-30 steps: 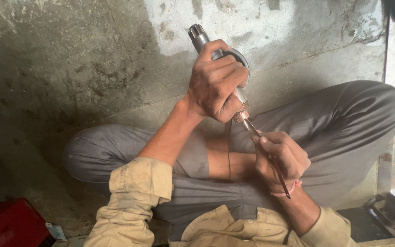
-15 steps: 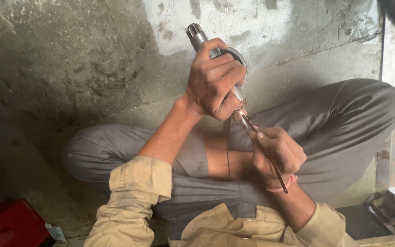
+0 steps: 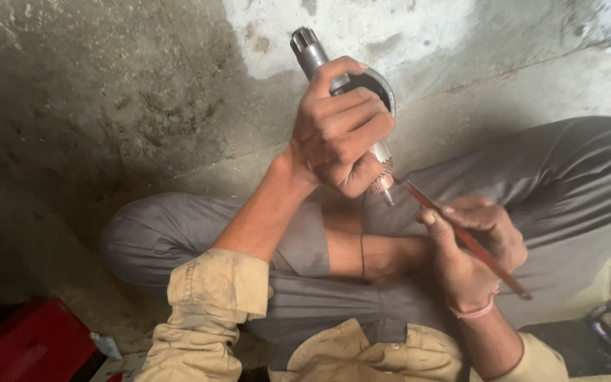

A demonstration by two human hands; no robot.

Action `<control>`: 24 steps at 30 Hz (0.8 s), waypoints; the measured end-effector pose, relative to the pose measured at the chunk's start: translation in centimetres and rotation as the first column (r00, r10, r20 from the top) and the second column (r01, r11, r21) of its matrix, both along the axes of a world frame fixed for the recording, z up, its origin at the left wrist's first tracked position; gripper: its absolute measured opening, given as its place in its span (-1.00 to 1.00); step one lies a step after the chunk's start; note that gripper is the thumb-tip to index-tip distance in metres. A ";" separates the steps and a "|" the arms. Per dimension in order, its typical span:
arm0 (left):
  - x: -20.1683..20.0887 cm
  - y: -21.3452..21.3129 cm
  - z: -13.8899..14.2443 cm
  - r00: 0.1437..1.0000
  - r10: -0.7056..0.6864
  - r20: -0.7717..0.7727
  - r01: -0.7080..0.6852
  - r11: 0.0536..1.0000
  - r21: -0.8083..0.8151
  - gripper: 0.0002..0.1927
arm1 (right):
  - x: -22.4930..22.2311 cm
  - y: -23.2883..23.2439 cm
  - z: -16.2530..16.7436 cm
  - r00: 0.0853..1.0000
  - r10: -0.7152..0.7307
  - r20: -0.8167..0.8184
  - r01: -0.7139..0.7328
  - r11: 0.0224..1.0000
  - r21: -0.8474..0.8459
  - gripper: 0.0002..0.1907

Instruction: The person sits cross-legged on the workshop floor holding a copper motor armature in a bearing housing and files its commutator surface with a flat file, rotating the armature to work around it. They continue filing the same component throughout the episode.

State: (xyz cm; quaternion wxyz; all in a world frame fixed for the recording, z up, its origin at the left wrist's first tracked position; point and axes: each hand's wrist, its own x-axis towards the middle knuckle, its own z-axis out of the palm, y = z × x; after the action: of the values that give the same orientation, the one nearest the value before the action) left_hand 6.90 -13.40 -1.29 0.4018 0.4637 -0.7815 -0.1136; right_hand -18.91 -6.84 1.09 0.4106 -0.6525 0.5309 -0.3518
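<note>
Armature shaft (image 3: 310,51), one, with a small copper-toothed end at its 5 o'clock tip, is clenched in the left hand (image 3: 337,134), while the right hand (image 3: 472,247) pinches one thin red rod (image 3: 468,240) touching that end; one red box (image 3: 26,346) sits at 8 o'clock.

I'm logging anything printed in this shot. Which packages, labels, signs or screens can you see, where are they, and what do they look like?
Red box: bottom left corner on the floor, boxy, plain red; no label shows.
Pale scrap: beside the red box, small, light blue-white; too small to tell what it is.
No signs or screens in view.
</note>
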 end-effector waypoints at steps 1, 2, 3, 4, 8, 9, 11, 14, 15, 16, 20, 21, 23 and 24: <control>0.0 0.1 -0.1 1.000 -0.005 0.000 0.005 1.000 -0.005 -0.77 | 0.0 -0.2 -0.1 0.999 0.030 0.036 -0.030 1.000 -0.001 -0.73; -0.1 0.1 -0.2 1.000 -0.010 0.002 0.010 1.000 -0.016 -0.77 | 0.1 -0.4 -0.3 0.996 0.060 0.073 -0.059 0.998 -0.009 -0.74; 0.0 0.1 -0.4 1.000 -0.007 0.005 0.007 1.000 -0.028 -0.78 | 0.2 -0.7 -0.4 0.992 0.083 0.094 -0.083 0.997 -0.010 -0.74; 0.1 0.0 -0.6 1.000 -0.008 0.011 0.009 0.999 -0.038 -0.78 | 0.3 -1.0 -0.6 0.988 0.107 0.116 -0.106 0.994 -0.011 -0.75; 0.2 -0.1 -0.7 1.000 -0.019 0.017 0.019 0.999 -0.031 -0.80 | 1.0 -1.6 0.0 0.989 0.139 0.039 -0.138 0.990 -0.029 -0.76; 0.3 -0.2 -0.5 0.999 -0.025 0.022 0.025 0.999 -0.029 -0.81 | 1.3 -1.7 0.3 0.989 0.146 0.012 -0.145 0.988 -0.052 -0.76; 0.3 -0.3 -0.1 1.000 -0.022 0.009 0.022 1.000 -0.007 -0.79 | 1.7 -2.0 1.0 0.987 0.158 -0.033 -0.160 0.983 -0.089 -0.77; -0.2 -0.3 0.5 1.000 0.017 0.022 -0.019 0.998 0.057 -0.79 | 2.0 -2.4 2.3 0.972 0.199 -0.123 -0.213 0.971 -0.110 -0.77; -0.4 -0.2 0.7 0.999 0.039 0.032 -0.041 0.996 0.085 -0.79 | 2.2 -2.5 2.6 0.967 0.208 -0.145 -0.224 0.970 -0.100 -0.77; -0.6 -0.2 0.8 0.998 0.051 0.026 -0.053 0.994 0.100 -0.79 | 2.3 -2.5 2.9 0.961 0.218 -0.167 -0.235 0.968 -0.090 -0.76; -0.8 -0.2 0.7 0.997 0.072 0.015 -0.073 0.992 0.108 -0.75 | 3.1 -2.4 3.2 0.966 0.189 -0.174 -0.209 0.973 -0.103 -0.73; -0.8 -0.1 0.7 0.997 0.070 0.013 -0.071 0.992 0.101 -0.73 | 3.2 -2.2 3.1 0.970 0.175 -0.171 -0.197 0.972 -0.125 -0.73; -0.7 -0.1 0.6 0.998 0.065 -0.001 -0.064 0.993 0.099 -0.77 | 3.5 -1.8 2.7 0.970 0.162 -0.181 -0.191 0.969 -0.156 -0.73; -0.7 -0.1 0.5 0.998 0.056 -0.009 -0.055 0.994 0.094 -0.78 | 3.5 -1.6 2.4 0.972 0.148 -0.184 -0.182 0.967 -0.181 -0.72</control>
State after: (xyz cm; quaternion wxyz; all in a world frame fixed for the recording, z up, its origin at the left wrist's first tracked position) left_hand 6.16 -13.52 -0.79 0.3870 0.5031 -0.7597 -0.1414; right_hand -15.41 -8.49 3.51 0.3257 -0.7593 0.4701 -0.3104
